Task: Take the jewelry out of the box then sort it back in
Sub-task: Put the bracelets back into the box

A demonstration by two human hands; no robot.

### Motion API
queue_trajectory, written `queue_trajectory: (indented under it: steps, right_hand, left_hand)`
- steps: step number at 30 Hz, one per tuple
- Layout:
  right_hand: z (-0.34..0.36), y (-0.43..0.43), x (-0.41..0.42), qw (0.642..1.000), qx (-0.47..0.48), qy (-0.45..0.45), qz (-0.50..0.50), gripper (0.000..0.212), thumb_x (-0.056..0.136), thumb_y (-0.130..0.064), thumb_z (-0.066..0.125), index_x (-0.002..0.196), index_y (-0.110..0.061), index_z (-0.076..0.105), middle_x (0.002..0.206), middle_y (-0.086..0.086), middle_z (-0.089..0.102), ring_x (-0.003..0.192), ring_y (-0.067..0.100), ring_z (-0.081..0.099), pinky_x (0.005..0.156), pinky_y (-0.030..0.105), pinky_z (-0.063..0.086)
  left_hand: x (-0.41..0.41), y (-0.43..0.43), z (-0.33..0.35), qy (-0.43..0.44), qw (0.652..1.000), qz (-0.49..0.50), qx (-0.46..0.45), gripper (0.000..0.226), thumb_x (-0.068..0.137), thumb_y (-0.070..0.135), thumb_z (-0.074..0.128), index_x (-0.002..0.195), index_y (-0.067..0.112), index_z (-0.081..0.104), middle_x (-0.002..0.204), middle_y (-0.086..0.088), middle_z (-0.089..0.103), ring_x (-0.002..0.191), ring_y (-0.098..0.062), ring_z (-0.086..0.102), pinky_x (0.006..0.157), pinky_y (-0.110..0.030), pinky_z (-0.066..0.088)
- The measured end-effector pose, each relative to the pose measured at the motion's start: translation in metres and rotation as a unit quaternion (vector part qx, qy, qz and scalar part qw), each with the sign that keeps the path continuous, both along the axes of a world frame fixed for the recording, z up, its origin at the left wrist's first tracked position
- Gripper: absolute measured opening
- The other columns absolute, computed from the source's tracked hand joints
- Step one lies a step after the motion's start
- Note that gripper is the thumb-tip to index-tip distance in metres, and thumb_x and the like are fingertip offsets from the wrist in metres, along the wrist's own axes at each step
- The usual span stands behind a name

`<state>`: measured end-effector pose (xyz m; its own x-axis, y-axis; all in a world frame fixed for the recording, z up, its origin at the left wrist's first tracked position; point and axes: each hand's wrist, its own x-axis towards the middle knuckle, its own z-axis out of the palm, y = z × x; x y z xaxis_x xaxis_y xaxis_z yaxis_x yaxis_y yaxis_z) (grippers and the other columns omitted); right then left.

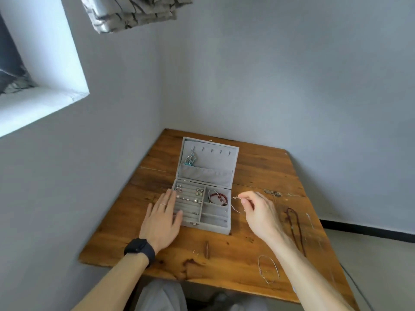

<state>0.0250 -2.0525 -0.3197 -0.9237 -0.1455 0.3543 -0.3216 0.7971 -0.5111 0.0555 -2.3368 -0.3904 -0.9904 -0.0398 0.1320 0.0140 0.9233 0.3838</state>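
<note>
An open grey jewelry box (203,207) is seen on the wooden table (258,176), toward the far left corner, with its lid propped back. The left hand (162,217) is laid flat against the box's left wall, fingers together and extended, nothing gripped. The right hand (258,209) is held just beside the box's right wall, thumb and forefinger pinched on a thin wire bangle (237,206) that hangs free above the table.

Contents noted: earrings (188,195) in the slotted rows on the left side, a red bead bracelet (219,198) in the far right compartment, and a pendant (190,159) hung from 1 of the hooks in the lid. Left outside, near the right edge of the table, are a dark bead necklace (295,230) and, toward the near right corner, a second wire bangle (268,269).

Risks judged from this position:
- The pinch on the bangle is slight; it could be dropped or swung against the box wall.
- The bangle could be snagged on the red bracelet if placed in the same compartment.
- The necklace could be brushed off the table by the right forearm, which lies just beside it.
- The box could be pushed off line if the left hand presses sideways.
</note>
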Motion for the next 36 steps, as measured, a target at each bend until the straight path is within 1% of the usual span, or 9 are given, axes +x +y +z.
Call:
queue_trajectory:
  steps: [4,11,15,18,20,22,26,30,36]
  right_hand:
    - [-0.004,-0.027,-0.017,0.999,0.018,-0.007,0.051,0.018,0.099,-0.013,0.058,0.108,-0.019,0.072,0.103,-0.009,0.068,0.093,0.006,0.059,0.077,0.013,0.04]
    - [-0.022,-0.04,-0.028,0.993,0.08,-0.03,0.076,0.019,0.101,-0.017,0.056,0.109,-0.023,0.071,0.105,-0.012,0.067,0.101,0.011,0.059,0.087,0.028,0.046]
    - [-0.021,-0.044,-0.033,0.989,0.093,-0.041,0.107,0.018,0.099,-0.017,0.059,0.105,-0.028,0.071,0.101,-0.022,0.064,0.095,0.005,0.059,0.082,0.023,0.046]
    - [-0.021,-0.046,-0.033,0.989,0.05,-0.063,0.123,0.021,0.095,-0.015,0.064,0.1,-0.033,0.072,0.097,-0.03,0.066,0.091,-0.01,0.06,0.075,0.004,0.042]
    - [-0.025,-0.046,-0.032,0.99,0.038,-0.071,0.12,0.02,0.093,-0.013,0.066,0.098,-0.031,0.074,0.094,-0.028,0.068,0.09,-0.011,0.06,0.071,0.0,0.042]
    - [-0.03,-0.046,-0.031,0.989,0.056,-0.077,0.112,0.019,0.094,-0.013,0.065,0.1,-0.028,0.074,0.093,-0.023,0.069,0.089,-0.004,0.063,0.071,0.005,0.045]
    - [-0.041,-0.046,-0.028,0.986,0.138,-0.041,0.079,0.019,0.098,-0.014,0.06,0.109,-0.02,0.073,0.1,-0.006,0.071,0.091,0.016,0.059,0.077,0.031,0.051]
    - [-0.043,-0.055,-0.026,0.972,0.218,0.032,0.083,0.012,0.091,-0.01,0.068,0.101,-0.015,0.074,0.086,0.0,0.074,0.079,0.021,0.056,0.061,0.029,0.048]
    - [-0.042,-0.055,-0.029,0.967,0.249,-0.008,0.044,0.022,0.093,-0.015,0.062,0.109,-0.017,0.076,0.101,0.0,0.074,0.098,0.023,0.056,0.083,0.038,0.05]
  left_hand:
    - [0.009,-0.019,-0.019,-0.018,1.0,-0.016,0.016,0.067,0.1,0.062,0.007,0.16,0.031,0.001,0.166,0.011,0.001,0.153,-0.008,0.008,0.124,-0.037,0.005]
    - [0.009,-0.017,-0.028,0.011,1.0,-0.002,0.005,0.07,0.099,0.064,0.0,0.16,0.031,0.001,0.166,0.007,0.013,0.152,-0.009,0.011,0.124,-0.036,0.004]
    - [0.01,-0.017,-0.027,0.008,1.0,-0.001,0.008,0.069,0.099,0.062,0.003,0.16,0.029,0.003,0.166,0.006,0.017,0.152,-0.01,0.013,0.125,-0.038,0.007]
    - [0.01,-0.016,-0.026,0.009,1.0,0.0,0.009,0.068,0.101,0.061,0.005,0.16,0.028,0.004,0.165,0.005,0.02,0.152,-0.012,0.014,0.125,-0.039,0.008]
    - [0.01,-0.016,-0.027,0.011,1.0,0.002,0.009,0.067,0.101,0.06,0.006,0.16,0.028,0.004,0.165,0.004,0.021,0.152,-0.012,0.013,0.125,-0.039,0.007]
    - [0.011,-0.016,-0.027,0.011,1.0,0.004,0.006,0.066,0.102,0.06,0.006,0.16,0.028,0.004,0.165,0.004,0.021,0.152,-0.012,0.013,0.125,-0.039,0.007]
    - [0.01,-0.016,-0.028,0.014,1.0,0.006,0.005,0.067,0.101,0.061,0.005,0.16,0.029,0.004,0.165,0.005,0.022,0.152,-0.011,0.013,0.125,-0.038,0.005]
    - [0.01,-0.016,-0.029,0.02,1.0,0.006,0.003,0.067,0.101,0.06,0.006,0.16,0.029,0.004,0.164,0.005,0.023,0.152,-0.011,0.014,0.124,-0.038,0.006]
    - [0.011,-0.017,-0.028,0.019,1.0,0.003,0.002,0.067,0.101,0.061,0.006,0.16,0.029,0.004,0.164,0.004,0.023,0.152,-0.011,0.014,0.124,-0.038,0.004]
